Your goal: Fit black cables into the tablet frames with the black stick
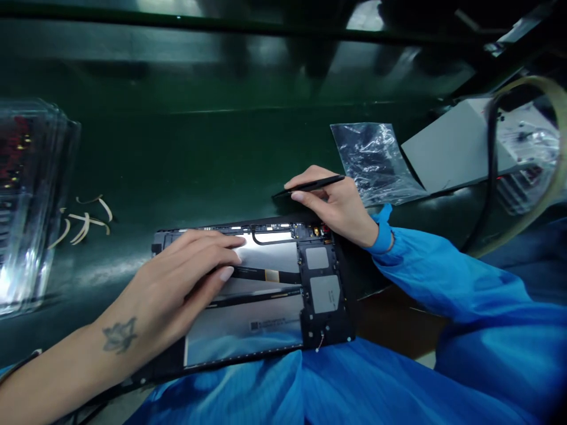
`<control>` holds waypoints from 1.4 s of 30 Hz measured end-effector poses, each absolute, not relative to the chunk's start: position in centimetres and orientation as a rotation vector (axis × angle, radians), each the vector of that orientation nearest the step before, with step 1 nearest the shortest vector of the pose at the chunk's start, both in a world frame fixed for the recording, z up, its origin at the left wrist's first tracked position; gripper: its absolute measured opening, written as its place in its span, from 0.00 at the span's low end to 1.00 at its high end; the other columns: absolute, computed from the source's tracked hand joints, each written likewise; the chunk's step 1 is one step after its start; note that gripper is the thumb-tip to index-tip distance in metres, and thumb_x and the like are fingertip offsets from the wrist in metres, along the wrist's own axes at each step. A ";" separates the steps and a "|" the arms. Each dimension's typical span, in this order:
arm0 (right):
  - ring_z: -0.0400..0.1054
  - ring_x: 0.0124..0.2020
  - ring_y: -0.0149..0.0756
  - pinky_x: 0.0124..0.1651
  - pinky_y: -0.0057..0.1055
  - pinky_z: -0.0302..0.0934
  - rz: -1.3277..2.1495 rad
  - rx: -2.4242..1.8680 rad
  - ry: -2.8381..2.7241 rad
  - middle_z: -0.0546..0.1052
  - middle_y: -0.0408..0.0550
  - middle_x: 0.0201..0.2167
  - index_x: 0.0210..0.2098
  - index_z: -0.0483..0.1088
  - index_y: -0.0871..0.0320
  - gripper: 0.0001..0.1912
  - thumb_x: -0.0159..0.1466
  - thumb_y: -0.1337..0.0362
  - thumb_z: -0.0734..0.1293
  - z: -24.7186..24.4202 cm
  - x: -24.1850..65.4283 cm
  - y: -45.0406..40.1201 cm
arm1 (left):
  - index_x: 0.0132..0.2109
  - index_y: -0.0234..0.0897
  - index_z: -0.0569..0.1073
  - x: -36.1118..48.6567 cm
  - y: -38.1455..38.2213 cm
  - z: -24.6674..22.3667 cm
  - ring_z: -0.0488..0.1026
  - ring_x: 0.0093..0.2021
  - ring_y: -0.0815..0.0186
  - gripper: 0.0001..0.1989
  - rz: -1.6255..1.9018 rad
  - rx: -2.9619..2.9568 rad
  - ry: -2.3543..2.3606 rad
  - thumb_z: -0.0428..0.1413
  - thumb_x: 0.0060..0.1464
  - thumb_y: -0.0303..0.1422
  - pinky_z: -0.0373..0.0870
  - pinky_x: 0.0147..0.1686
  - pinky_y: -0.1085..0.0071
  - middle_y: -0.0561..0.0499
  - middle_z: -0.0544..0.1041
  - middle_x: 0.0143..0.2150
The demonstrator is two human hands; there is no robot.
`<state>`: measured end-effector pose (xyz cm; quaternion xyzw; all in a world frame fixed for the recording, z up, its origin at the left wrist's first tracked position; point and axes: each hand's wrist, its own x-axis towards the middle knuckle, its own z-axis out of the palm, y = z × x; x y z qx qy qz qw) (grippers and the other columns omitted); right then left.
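An opened tablet-like device (pixel 266 319) lies at the near edge of the green table, its silver panels, black ribbon cables and circuit parts exposed. Across its left part rests my left hand (pixel 186 277), fingers extended and lying on the inner parts. My right hand (pixel 332 203) is just beyond the device's far right corner, its thumb and fingers pinched round a slim black pen-like tool (pixel 316 184). The tool's tip points left, over the green surface.
Stacked clear plastic trays (pixel 31 200) stand at the left, with thin curled strips (pixel 84 224) beside them. A clear plastic bag (pixel 374 159) and a white box (pixel 447 147) lie at the right, near a looped yellowish band (pixel 559 177). The green table (pixel 186 159) extends behind the device.
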<state>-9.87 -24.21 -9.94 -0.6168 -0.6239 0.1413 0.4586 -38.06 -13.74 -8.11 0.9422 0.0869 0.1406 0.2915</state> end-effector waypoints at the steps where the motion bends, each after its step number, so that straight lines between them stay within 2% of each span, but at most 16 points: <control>1: 0.74 0.40 0.33 0.36 0.27 0.71 0.338 -1.519 -1.552 0.79 0.46 0.41 0.42 0.77 0.56 0.09 0.68 0.59 0.68 -9.9 -9.8 -24.3 | 0.54 0.46 0.72 -38.2 -13.7 -8.0 0.72 0.58 0.57 0.11 0.377 2.516 0.231 0.49 0.69 0.35 0.71 0.58 0.57 0.53 0.76 0.57; 7: 0.74 0.40 0.33 0.36 0.28 0.70 0.270 -1.515 -1.588 0.79 0.46 0.40 0.43 0.78 0.55 0.08 0.68 0.60 0.68 -10.1 -9.9 -24.3 | 0.53 0.45 0.72 -38.4 -13.7 -8.0 0.72 0.58 0.60 0.10 0.388 2.534 0.219 0.48 0.69 0.35 0.72 0.58 0.61 0.54 0.76 0.57; 12: 0.74 0.39 0.33 0.35 0.27 0.70 0.283 -1.521 -1.556 0.79 0.46 0.40 0.42 0.78 0.55 0.08 0.67 0.60 0.69 -10.2 -9.9 -24.1 | 0.54 0.45 0.71 -38.7 -13.9 -8.1 0.72 0.58 0.59 0.11 0.403 2.522 0.235 0.48 0.69 0.33 0.70 0.60 0.57 0.52 0.76 0.57; 23: 0.74 0.38 0.33 0.36 0.29 0.69 0.296 -1.507 -1.533 0.80 0.46 0.39 0.41 0.78 0.56 0.07 0.67 0.62 0.69 -10.4 -9.9 -23.7 | 0.53 0.43 0.71 -38.5 -13.6 -7.2 0.72 0.57 0.60 0.10 0.450 2.595 0.190 0.48 0.69 0.31 0.71 0.55 0.61 0.51 0.76 0.55; 27: 0.75 0.39 0.32 0.38 0.29 0.71 0.230 -1.355 -1.370 0.80 0.45 0.39 0.40 0.78 0.55 0.08 0.66 0.58 0.70 -9.1 -10.0 -25.2 | 0.55 0.41 0.70 -36.5 -13.2 -5.4 0.70 0.57 0.60 0.12 0.461 2.762 -0.023 0.48 0.68 0.29 0.71 0.53 0.63 0.48 0.74 0.57; 29: 0.76 0.41 0.34 0.42 0.32 0.73 0.114 -1.292 -1.283 0.80 0.46 0.39 0.41 0.78 0.54 0.10 0.66 0.56 0.70 -8.0 -9.8 -28.2 | 0.55 0.41 0.70 -34.1 -13.1 -4.5 0.70 0.57 0.59 0.12 0.425 2.827 -0.220 0.48 0.68 0.30 0.72 0.50 0.64 0.48 0.74 0.58; 32: 0.77 0.42 0.37 0.46 0.38 0.74 -0.265 -1.291 -1.234 0.81 0.47 0.39 0.43 0.77 0.53 0.09 0.67 0.57 0.69 -6.9 -9.0 -35.6 | 0.55 0.41 0.71 -27.6 -14.0 -3.6 0.70 0.56 0.57 0.13 0.347 2.864 -0.597 0.47 0.68 0.30 0.73 0.48 0.63 0.47 0.74 0.58; 34: 0.78 0.42 0.40 0.45 0.41 0.74 -0.605 -1.358 -1.222 0.82 0.46 0.39 0.46 0.77 0.51 0.09 0.67 0.61 0.69 -7.2 -8.4 -41.9 | 0.55 0.40 0.71 -21.7 -16.6 -3.0 0.71 0.57 0.56 0.14 0.295 2.813 -0.840 0.46 0.68 0.29 0.73 0.51 0.61 0.46 0.74 0.59; 36: 0.79 0.42 0.41 0.42 0.40 0.75 -0.972 -1.471 -1.181 0.82 0.45 0.39 0.49 0.76 0.48 0.13 0.65 0.65 0.70 -8.4 -7.8 -48.1 | 0.55 0.38 0.72 -15.8 -21.1 -2.7 0.73 0.56 0.58 0.15 0.208 2.652 -1.017 0.45 0.67 0.28 0.72 0.53 0.61 0.45 0.75 0.58; 39: 0.79 0.41 0.42 0.42 0.40 0.75 -1.425 -1.579 -0.918 0.82 0.44 0.37 0.46 0.78 0.48 0.14 0.62 0.67 0.72 -10.8 -6.6 -55.1 | 0.58 0.35 0.70 -8.6 -29.9 -2.9 0.75 0.55 0.59 0.17 -0.051 2.264 -0.965 0.50 0.64 0.29 0.70 0.57 0.63 0.43 0.76 0.57; 40: 0.79 0.41 0.41 0.43 0.40 0.75 -1.459 -1.559 -0.749 0.82 0.44 0.36 0.44 0.79 0.49 0.11 0.62 0.66 0.72 -11.6 -6.1 -56.5 | 0.60 0.34 0.68 -6.8 -32.9 -3.2 0.73 0.58 0.59 0.21 -0.167 2.096 -0.871 0.52 0.61 0.28 0.69 0.59 0.63 0.41 0.74 0.61; 42: 0.78 0.39 0.38 0.44 0.39 0.76 -1.305 -1.388 -0.391 0.81 0.43 0.36 0.41 0.79 0.51 0.06 0.64 0.61 0.72 -12.8 -4.9 -58.1 | 0.65 0.31 0.62 -4.2 -38.1 -4.0 0.69 0.63 0.59 0.29 -0.406 1.759 -0.661 0.53 0.57 0.25 0.65 0.63 0.63 0.38 0.66 0.68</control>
